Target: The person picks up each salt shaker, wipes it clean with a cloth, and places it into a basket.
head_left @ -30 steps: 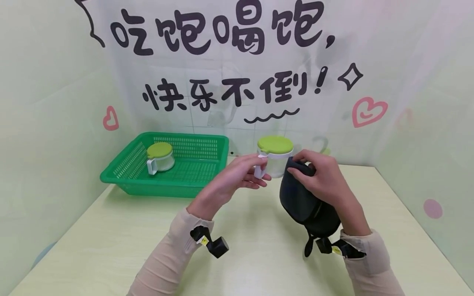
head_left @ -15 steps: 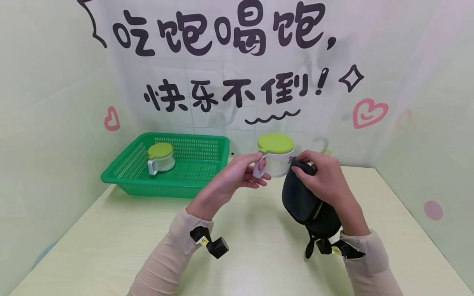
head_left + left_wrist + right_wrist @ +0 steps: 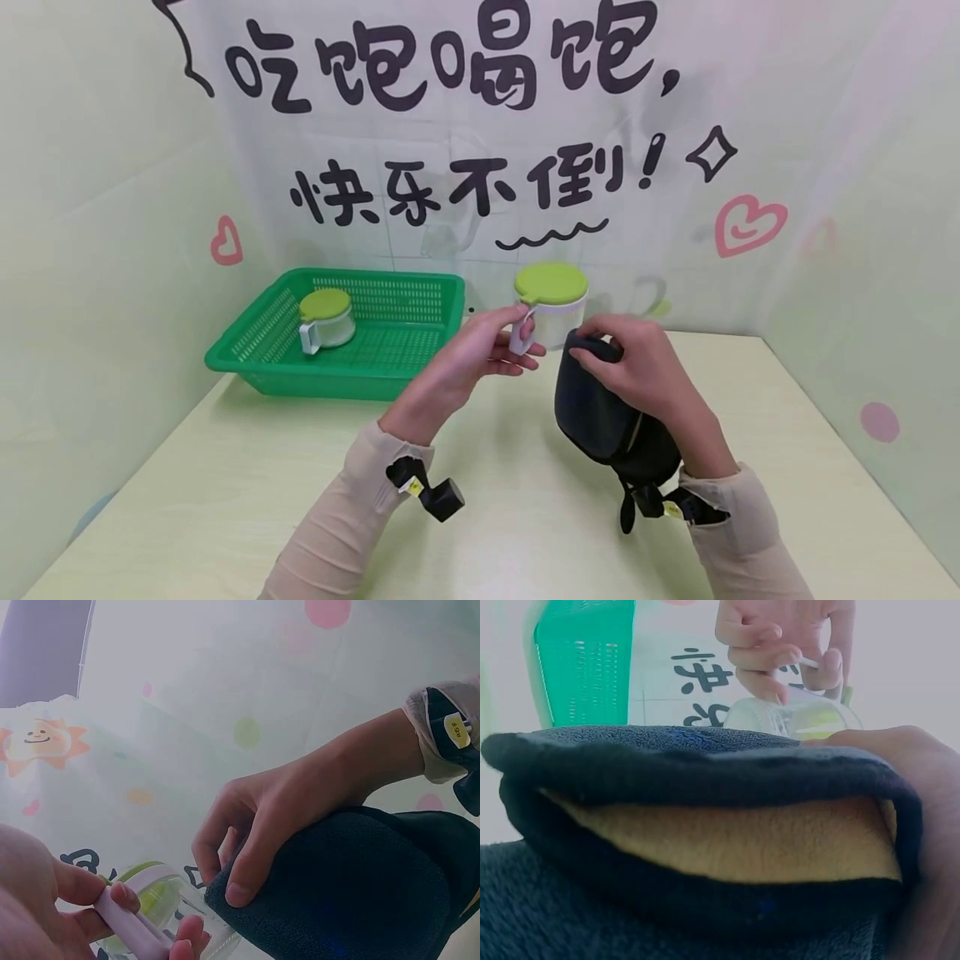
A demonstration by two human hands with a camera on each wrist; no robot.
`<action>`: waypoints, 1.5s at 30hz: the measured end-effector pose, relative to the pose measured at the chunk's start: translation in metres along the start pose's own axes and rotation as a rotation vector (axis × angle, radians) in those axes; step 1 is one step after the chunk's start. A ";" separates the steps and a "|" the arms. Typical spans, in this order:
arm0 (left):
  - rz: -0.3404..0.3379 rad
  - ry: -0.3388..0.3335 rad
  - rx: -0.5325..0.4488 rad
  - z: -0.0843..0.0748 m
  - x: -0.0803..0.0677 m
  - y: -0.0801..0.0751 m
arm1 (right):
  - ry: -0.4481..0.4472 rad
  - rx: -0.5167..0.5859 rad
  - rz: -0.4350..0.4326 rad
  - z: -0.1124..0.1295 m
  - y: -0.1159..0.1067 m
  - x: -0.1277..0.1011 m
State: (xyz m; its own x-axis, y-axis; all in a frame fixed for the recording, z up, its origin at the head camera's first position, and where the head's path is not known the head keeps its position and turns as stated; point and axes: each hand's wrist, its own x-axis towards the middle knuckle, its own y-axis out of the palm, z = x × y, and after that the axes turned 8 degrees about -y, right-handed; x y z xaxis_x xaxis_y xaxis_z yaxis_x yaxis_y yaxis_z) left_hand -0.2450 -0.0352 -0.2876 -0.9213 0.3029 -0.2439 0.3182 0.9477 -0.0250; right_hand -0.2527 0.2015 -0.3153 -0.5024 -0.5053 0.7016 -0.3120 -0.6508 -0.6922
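Note:
My left hand point(image 3: 468, 350) holds a clear seasoning jar point(image 3: 564, 323) by its white handle point(image 3: 133, 924), thumb and fingers around it. A lime-green lid point(image 3: 551, 283) covers the jar, which is raised above the table and roughly upright. Beside it, my right hand point(image 3: 637, 358) pinches the edge of a dark navy plush, mitt-shaped cloth point(image 3: 592, 412), just by the jar's lower right side. Black binding edges this cloth point(image 3: 727, 776) in the right wrist view, and a gap shows a tan surface inside. Whether cloth and jar touch, I cannot tell.
A green plastic basket point(image 3: 337, 385) stands at the back left of the pale table point(image 3: 480, 517). Inside it sits a second seasoning jar point(image 3: 332, 330) with a green lid. A printed cloth backdrop point(image 3: 450, 233) rises behind, with side walls left and right.
The jar has risen slightly and turned a little, its lid shifting left. My right hand and the navy cloth have moved left and slightly down. The basket stays put.

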 end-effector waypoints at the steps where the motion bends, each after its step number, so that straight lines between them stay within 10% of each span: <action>1: 0.001 0.002 0.001 0.000 0.000 0.000 | 0.008 -0.005 -0.001 -0.001 0.000 0.000; 12: 0.060 -0.009 0.029 0.000 -0.002 -0.002 | 0.126 -0.053 -0.021 -0.015 -0.012 -0.008; 45: 0.102 0.036 0.124 0.007 -0.002 -0.009 | 0.119 -0.110 -0.020 0.001 -0.025 -0.009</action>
State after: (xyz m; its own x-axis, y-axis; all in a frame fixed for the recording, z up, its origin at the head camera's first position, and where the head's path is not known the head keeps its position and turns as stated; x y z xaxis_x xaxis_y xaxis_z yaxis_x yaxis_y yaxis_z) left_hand -0.2440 -0.0448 -0.2936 -0.8897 0.4019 -0.2168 0.4331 0.8930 -0.1219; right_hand -0.2394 0.2222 -0.3040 -0.5856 -0.4179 0.6946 -0.4060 -0.5905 -0.6975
